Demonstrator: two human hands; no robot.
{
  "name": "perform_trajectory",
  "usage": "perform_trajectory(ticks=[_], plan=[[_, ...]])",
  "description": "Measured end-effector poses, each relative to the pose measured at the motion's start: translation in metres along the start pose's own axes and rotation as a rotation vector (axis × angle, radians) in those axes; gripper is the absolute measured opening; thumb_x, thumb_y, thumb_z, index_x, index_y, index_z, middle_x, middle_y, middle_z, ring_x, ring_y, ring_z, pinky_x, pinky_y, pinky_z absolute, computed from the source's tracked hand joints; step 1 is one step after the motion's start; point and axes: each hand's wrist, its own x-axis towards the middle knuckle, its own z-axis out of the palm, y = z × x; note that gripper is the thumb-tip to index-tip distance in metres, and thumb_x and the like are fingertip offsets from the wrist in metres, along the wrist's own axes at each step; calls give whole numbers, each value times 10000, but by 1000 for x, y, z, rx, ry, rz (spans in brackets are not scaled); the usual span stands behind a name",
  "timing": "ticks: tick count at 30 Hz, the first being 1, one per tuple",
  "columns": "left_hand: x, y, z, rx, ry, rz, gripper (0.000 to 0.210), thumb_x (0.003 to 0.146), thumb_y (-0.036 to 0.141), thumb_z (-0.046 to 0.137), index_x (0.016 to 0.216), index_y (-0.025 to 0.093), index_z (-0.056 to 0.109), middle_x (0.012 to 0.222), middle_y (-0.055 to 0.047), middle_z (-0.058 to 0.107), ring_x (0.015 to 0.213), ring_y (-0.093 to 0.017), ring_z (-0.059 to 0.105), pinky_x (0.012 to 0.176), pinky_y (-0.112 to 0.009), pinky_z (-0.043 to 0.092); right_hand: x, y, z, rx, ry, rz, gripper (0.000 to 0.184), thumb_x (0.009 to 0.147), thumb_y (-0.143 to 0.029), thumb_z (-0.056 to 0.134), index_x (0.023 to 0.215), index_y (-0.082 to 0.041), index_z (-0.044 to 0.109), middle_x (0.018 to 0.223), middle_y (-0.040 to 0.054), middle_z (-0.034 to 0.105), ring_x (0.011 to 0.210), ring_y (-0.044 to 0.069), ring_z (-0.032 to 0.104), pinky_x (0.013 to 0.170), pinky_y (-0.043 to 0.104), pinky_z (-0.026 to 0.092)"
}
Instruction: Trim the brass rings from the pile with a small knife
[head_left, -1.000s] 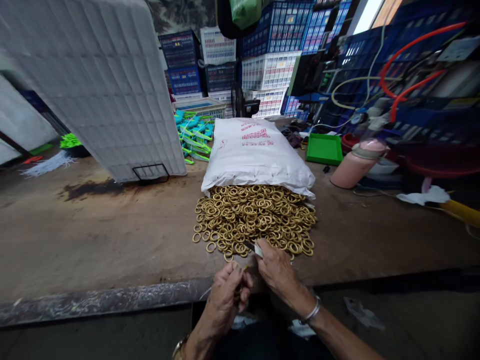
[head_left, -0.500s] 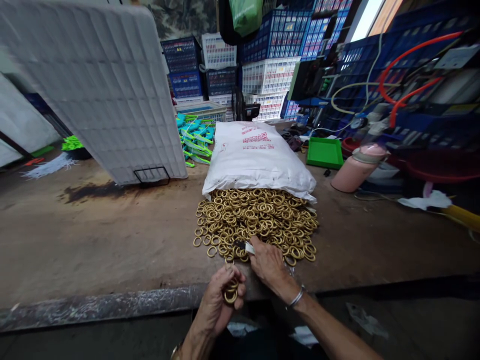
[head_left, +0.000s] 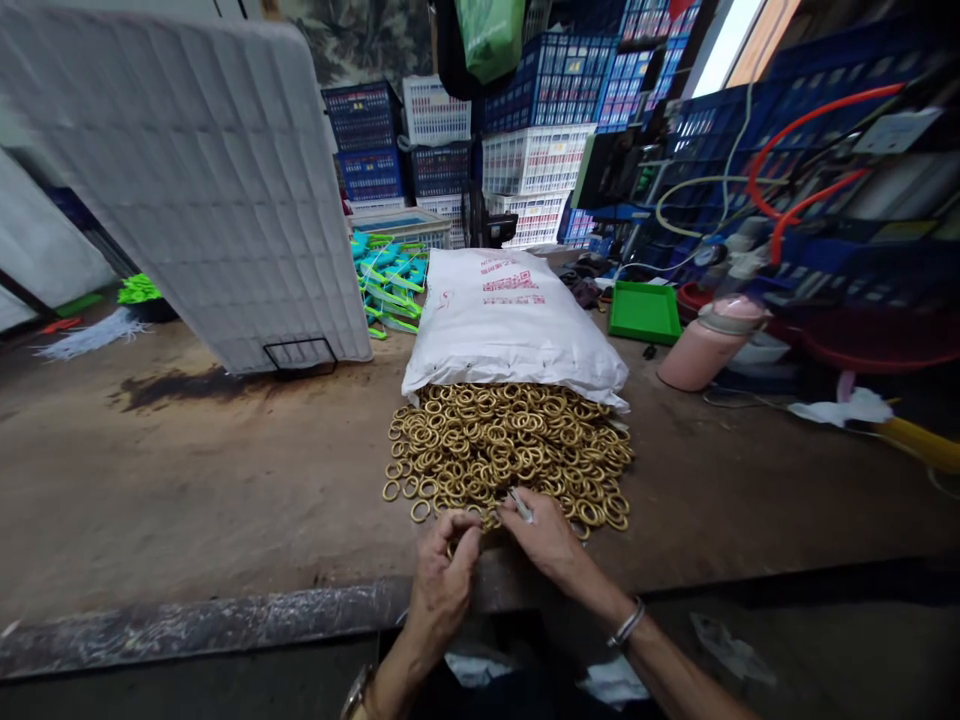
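Note:
A heap of gold-coloured rings [head_left: 517, 440] spills from the mouth of a white printed sack [head_left: 517, 320] onto the table. My left hand [head_left: 442, 575] is at the heap's near edge, its fingers curled round gold rings; a bit of one ring [head_left: 451, 548] shows under the fingers, and the rest are hidden by the hand. Close beside it on the right, my right hand [head_left: 547, 535] pinches a small pale tool with a narrow tip [head_left: 522, 505]. Its exact kind is too small to tell. The fingertips of both hands are near the closest rings.
A tall white ribbed panel [head_left: 225, 200] stands on the wooden table [head_left: 225, 500] at left, near teal and lime plastic pieces [head_left: 390, 275]. On the right are a green tray [head_left: 645, 312], a pink bottle [head_left: 705, 350] and a red basin [head_left: 877, 340]. Stacked crates [head_left: 536, 160] rise behind.
My left hand has moved up to the heap's edge and turned, so the rings in it are now mostly hidden. The pale tool in my right hand has tilted. The view has shifted slightly.

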Motion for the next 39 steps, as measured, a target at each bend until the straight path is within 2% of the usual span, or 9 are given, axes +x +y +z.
perform_trajectory(ticks=[3,8,12,17,24,27,31,36,39], plan=[[3,-4,0,135,-54,210,131,748,270,548,804,180,624,759,-33,637,739,-161,567,695,-253,430,-1,1,0,177,-44,49,160,672,-261,452,533,-185,425,487,-65,377,498,80,343,473,195,269],[10,-18,-1,253,-123,338,193,748,223,545,919,202,632,875,-68,661,822,-194,585,779,-309,420,-9,-6,-1,449,-159,194,224,699,-332,454,539,-193,382,456,-88,325,390,44,251,376,183,190],[12,-21,-1,315,-138,391,170,764,220,526,887,211,644,831,-77,657,783,-194,582,747,-309,424,-13,-12,-2,636,-250,332,246,683,-403,483,599,-198,375,462,-107,339,325,16,178,328,168,108],[9,-22,-1,401,-180,437,197,786,206,495,900,235,653,806,-83,653,759,-197,568,713,-297,412,-14,-13,-3,777,-292,428,239,637,-389,521,630,-199,376,454,-117,362,300,1,183,319,154,93],[9,-31,0,344,-130,348,170,759,265,539,867,248,669,755,-80,632,703,-199,544,691,-293,403,-13,-14,-2,903,-315,511,225,637,-353,536,627,-198,372,452,-113,383,305,0,203,322,146,123],[12,-31,1,328,-123,356,166,761,273,535,857,248,668,756,-80,635,717,-202,547,698,-297,406,-13,-18,-2,876,-293,490,233,648,-374,527,632,-203,370,455,-117,374,304,4,199,320,147,123],[14,-27,0,302,-110,374,162,765,264,526,846,236,663,780,-77,650,751,-205,563,727,-312,414,-13,-17,0,666,-240,392,244,685,-406,478,604,-207,364,441,-115,327,313,19,183,319,168,117],[15,-20,-2,319,-69,389,167,784,231,500,838,211,658,785,-64,657,747,-186,575,740,-305,422,-12,-13,4,414,-55,166,157,706,-310,461,615,-193,409,486,-86,358,435,53,314,402,174,248],[15,-18,-2,350,-62,396,164,786,207,498,828,204,657,772,-61,655,730,-179,578,723,-296,427,-11,-10,7,344,-92,98,182,748,-334,421,649,-184,449,517,-65,412,482,71,363,452,189,291]])
